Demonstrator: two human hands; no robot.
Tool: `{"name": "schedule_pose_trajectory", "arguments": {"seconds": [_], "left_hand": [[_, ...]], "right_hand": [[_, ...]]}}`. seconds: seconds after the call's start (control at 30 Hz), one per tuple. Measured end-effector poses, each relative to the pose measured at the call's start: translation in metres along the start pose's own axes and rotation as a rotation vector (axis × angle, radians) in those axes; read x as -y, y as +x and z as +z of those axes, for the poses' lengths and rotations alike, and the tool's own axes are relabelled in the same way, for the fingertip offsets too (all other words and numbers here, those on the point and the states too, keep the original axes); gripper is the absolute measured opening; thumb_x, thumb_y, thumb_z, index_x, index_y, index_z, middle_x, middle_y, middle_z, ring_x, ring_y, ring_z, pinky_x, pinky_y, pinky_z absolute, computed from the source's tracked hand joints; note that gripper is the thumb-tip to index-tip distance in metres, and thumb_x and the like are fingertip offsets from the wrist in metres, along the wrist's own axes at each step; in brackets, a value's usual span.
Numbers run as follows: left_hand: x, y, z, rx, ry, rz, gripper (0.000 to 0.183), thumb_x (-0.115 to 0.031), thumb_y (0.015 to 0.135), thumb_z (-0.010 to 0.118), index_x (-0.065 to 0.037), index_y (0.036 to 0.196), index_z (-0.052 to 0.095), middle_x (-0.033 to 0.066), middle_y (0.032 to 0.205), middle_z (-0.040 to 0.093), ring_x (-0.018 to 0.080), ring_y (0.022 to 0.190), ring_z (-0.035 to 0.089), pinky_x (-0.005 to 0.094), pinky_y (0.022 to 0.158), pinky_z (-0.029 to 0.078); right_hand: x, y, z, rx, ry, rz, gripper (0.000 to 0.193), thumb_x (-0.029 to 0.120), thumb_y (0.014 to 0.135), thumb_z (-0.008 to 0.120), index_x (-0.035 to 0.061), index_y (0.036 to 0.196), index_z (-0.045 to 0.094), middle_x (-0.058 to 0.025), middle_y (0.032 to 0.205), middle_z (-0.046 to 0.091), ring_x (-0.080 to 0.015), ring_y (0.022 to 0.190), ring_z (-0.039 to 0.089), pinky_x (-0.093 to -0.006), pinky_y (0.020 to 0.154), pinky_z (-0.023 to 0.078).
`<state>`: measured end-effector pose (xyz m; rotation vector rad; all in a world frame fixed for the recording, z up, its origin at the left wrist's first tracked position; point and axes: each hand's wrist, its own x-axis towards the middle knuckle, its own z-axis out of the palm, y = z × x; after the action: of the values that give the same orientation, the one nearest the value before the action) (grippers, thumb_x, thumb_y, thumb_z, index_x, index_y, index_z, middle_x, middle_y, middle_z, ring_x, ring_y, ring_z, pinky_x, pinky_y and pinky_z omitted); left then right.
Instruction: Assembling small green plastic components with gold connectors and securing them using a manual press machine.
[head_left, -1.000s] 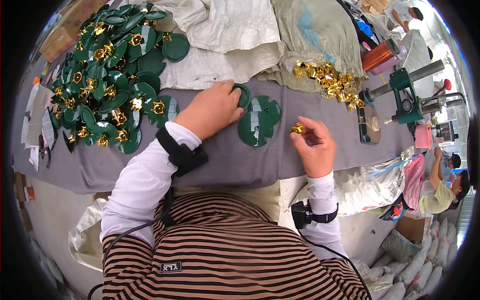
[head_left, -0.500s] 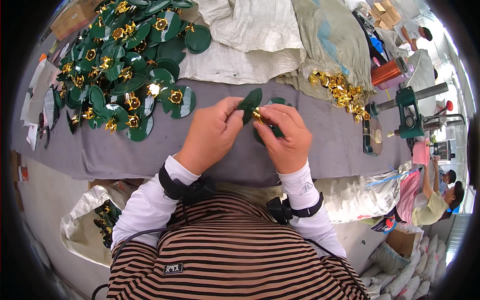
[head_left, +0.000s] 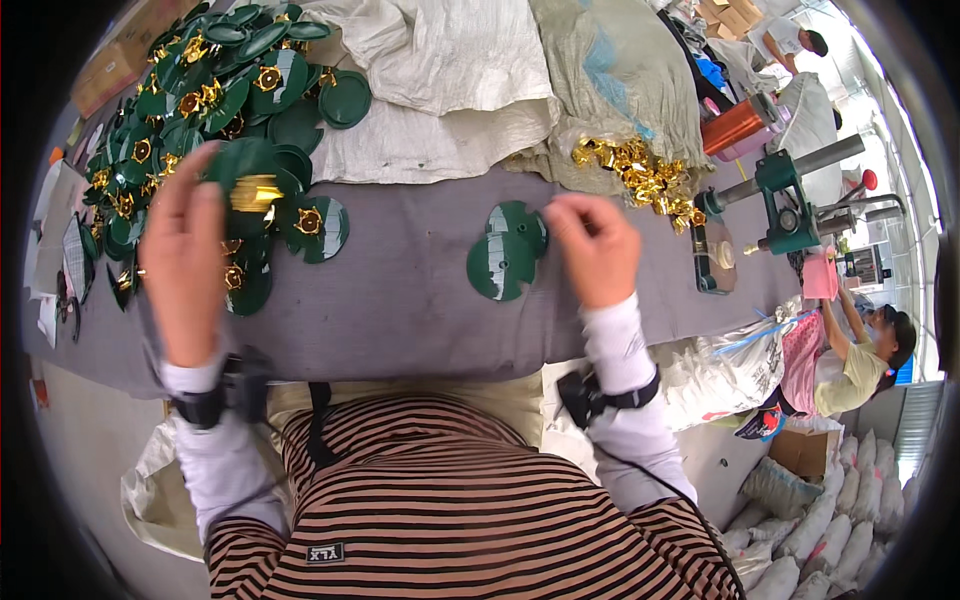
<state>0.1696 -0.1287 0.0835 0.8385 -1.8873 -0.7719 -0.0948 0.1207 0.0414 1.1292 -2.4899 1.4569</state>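
Observation:
My left hand point(head_left: 185, 265), smeared by motion, is over the pile at the left. Its thumb and fingers meet the edge of a green disc with a gold fitting point(head_left: 250, 185); the blur leaves the grip only partly clear. More green discs with gold crown-like fittings point(head_left: 268, 78) are heaped behind and beside it. My right hand point(head_left: 605, 255) hovers at the right of the table with fingers curled and pressed together, nothing visible in them. Just left of its fingertips, overlapping plain green discs point(head_left: 502, 262) with notched edges lie flat on the cloth.
A heap of loose gold fittings point(head_left: 645, 175) rests by a woven sack point(head_left: 610, 80). A green hand press point(head_left: 788, 205) stands at the right. White sacking point(head_left: 440, 130) covers the table's back. Other people point(head_left: 860, 350) are at the far right; filled sacks point(head_left: 815, 530) lie on the floor.
My hands have parted. The left has moved left to the pile with the disc and its gold fitting; the right has let go of the fitting and shifted slightly right.

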Motion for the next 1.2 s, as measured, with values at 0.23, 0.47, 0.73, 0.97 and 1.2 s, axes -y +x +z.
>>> {"name": "schedule_pose_trajectory", "arguments": {"seconds": [0.23,0.47,0.73,0.97,1.2], "left_hand": [[0.089,0.027,-0.047,0.032,0.177,-0.102,0.032,-0.011,0.101,0.05,0.0,0.13,0.058,0.0097,0.126,0.063,0.0156,0.114,0.058,0.0277,0.099,0.043],[0.048,0.003,-0.02,-0.269,0.683,0.252,0.025,-0.012,0.096,0.059,-0.004,0.118,0.067,0.0133,0.12,0.065,0.0283,0.109,0.062,0.0365,0.095,0.047],[-0.037,-0.081,0.136,0.566,-0.003,0.452,0.045,-0.016,0.076,0.077,-0.005,0.117,0.062,0.0154,0.118,0.062,0.0338,0.111,0.056,0.043,0.099,0.044],[-0.043,-0.084,0.157,0.753,-0.146,0.025,0.053,-0.007,0.075,0.076,0.001,0.123,0.057,0.0135,0.118,0.064,0.0232,0.098,0.064,0.0317,0.086,0.051],[-0.035,-0.097,0.151,0.669,-0.548,-0.305,0.041,-0.01,0.08,0.071,0.006,0.115,0.058,0.0162,0.097,0.073,0.0195,0.087,0.07,0.0305,0.077,0.054]], "right_hand": [[-0.103,0.097,0.012,-0.129,-0.397,-0.251,0.023,0.016,0.078,0.073,0.0047,0.098,0.071,-0.0158,0.094,0.07,-0.035,0.081,0.067,-0.0412,0.076,0.053],[-0.07,0.065,-0.018,-0.066,-0.377,0.079,0.028,0.023,0.075,0.079,0.0039,0.094,0.069,-0.0133,0.085,0.072,-0.0275,0.077,0.07,-0.0369,0.072,0.054],[-0.023,-0.052,-0.007,0.114,0.534,0.26,0.031,0.0,0.078,0.077,-0.001,0.108,0.07,-0.0023,0.094,0.068,-0.007,0.082,0.063,-0.0216,0.074,0.053],[-0.008,-0.066,0.003,0.095,0.253,0.121,0.028,0.0,0.076,0.078,0.0012,0.103,0.069,-0.0106,0.1,0.069,-0.0163,0.088,0.069,-0.027,0.075,0.057],[0.004,-0.057,0.009,0.077,-0.009,-0.329,0.031,0.002,0.072,0.078,0.0052,0.102,0.07,-0.0106,0.101,0.069,-0.0283,0.09,0.067,-0.0346,0.076,0.055]]}}
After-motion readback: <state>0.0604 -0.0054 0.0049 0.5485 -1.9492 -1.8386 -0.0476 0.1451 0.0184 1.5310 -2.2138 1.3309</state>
